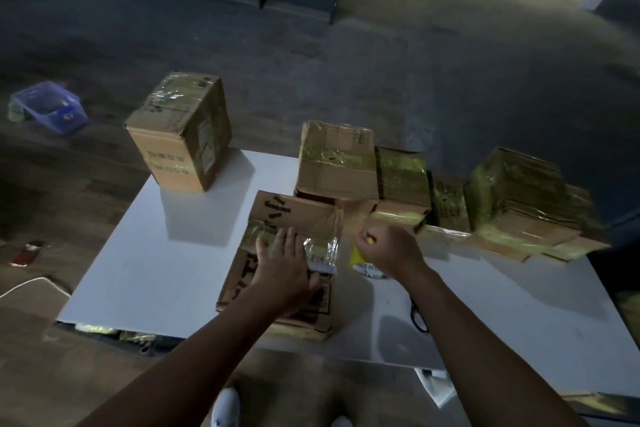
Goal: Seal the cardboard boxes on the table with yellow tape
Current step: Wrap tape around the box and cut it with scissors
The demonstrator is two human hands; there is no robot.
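Two hands: both at the near box, the left on it, the right just off its right edge.
Left hand point(282, 263): flat, fingers straight, pressing down on the lid beside the tape strip.
Right hand point(388, 250): fingers curled round the yellow tape roll point(358, 255), low over the table.
Tape strip point(322, 248): runs left to right across the lid, its shiny end at the right edge; whether it joins the roll cannot be told.
Near box point(294, 215): on the white table point(138, 270), towards its front edge.
Key relation: the roll lies right of the box, in line with the strip; the right hand is nearer, so any pull or cut would likely fall to it.
Scissors point(417, 317): on the table beside the right forearm.
Other boxes: tall box point(180, 135) back left; taped row point(339, 163) back right.
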